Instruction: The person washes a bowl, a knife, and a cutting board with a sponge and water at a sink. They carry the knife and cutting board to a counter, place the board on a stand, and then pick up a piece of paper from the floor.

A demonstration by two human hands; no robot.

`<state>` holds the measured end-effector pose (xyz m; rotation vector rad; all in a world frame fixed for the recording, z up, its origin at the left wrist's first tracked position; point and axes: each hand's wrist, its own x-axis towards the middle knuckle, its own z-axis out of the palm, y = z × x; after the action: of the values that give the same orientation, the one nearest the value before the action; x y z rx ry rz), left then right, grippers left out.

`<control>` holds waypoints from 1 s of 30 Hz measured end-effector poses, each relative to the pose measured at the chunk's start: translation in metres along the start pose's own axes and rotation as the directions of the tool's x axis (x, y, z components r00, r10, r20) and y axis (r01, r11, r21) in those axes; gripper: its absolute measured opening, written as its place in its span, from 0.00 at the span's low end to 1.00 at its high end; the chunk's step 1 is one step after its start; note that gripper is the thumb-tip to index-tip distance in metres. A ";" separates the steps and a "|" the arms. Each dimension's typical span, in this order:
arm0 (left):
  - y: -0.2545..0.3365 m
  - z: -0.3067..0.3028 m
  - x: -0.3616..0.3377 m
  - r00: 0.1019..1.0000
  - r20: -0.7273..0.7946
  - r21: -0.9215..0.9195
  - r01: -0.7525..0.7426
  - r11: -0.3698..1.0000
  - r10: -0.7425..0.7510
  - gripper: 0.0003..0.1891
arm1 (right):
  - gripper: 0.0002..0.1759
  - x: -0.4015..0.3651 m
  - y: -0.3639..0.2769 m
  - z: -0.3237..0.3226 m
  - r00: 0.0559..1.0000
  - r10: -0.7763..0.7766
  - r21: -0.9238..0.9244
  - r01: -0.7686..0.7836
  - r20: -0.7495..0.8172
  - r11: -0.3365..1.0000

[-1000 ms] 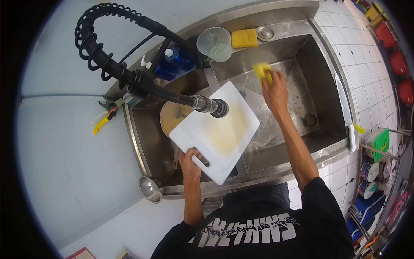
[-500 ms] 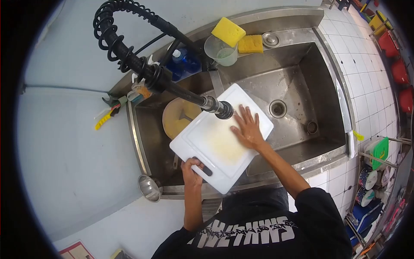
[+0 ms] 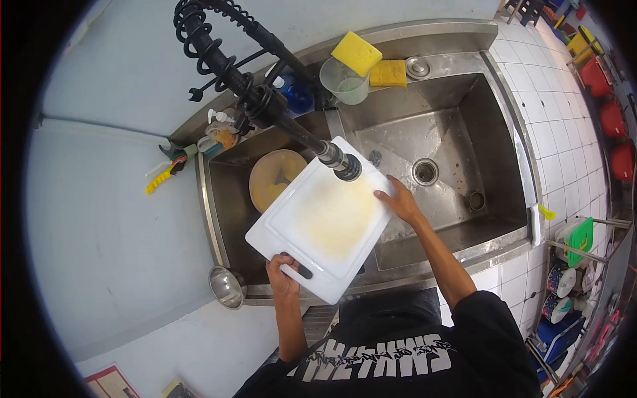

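A white cutting board (image 3: 318, 212) with a yellowish stain across its middle is tilted over the divider of the double sink. My left hand (image 3: 284, 277) is wrapped through the board's handle slot at its near left corner. On the opposite side, my right hand (image 3: 399, 201) grips the right edge, thumb on top and fingers underneath, hidden. The black spring faucet (image 3: 335, 159) hangs with its nozzle overlapping the board's upper part. Partly behind the board, a round yellowish bowl (image 3: 269, 174) with a utensil in it sits in the left basin.
Two yellow sponges (image 3: 357, 53), a clear plastic tub (image 3: 344, 83) and a blue bottle (image 3: 296, 93) line the back ledge. A knife (image 3: 529, 179) lies along the right rim of the sink (image 3: 458, 126). A steel bowl (image 3: 227, 287) stands at the near left corner.
My right hand has gone from lying flat on the board to holding its right edge. The board has shifted left and slightly nearer, my left hand moving with it.
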<state>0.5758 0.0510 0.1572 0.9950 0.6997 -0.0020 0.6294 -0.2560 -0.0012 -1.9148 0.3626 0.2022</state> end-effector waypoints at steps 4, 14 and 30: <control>0.010 0.003 -0.011 1.000 0.002 0.100 -0.023 0.995 0.023 0.08 | 0.34 0.006 0.007 -0.013 0.956 0.225 0.130 -0.251 0.187 0.959; 0.006 -0.031 -0.009 0.993 -0.019 -0.033 0.120 0.992 -0.120 0.04 | 0.43 -0.051 -0.007 -0.036 0.962 -0.005 0.136 -0.033 0.273 0.990; -0.013 -0.061 -0.002 0.919 0.149 0.061 0.359 0.931 -0.365 0.05 | 0.32 -0.120 0.003 -0.084 0.977 0.146 0.013 -0.149 0.157 0.989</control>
<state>0.5377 0.0896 0.1272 0.8728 0.7303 -0.4148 0.5128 -0.3170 0.0644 -1.8346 0.4004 0.4411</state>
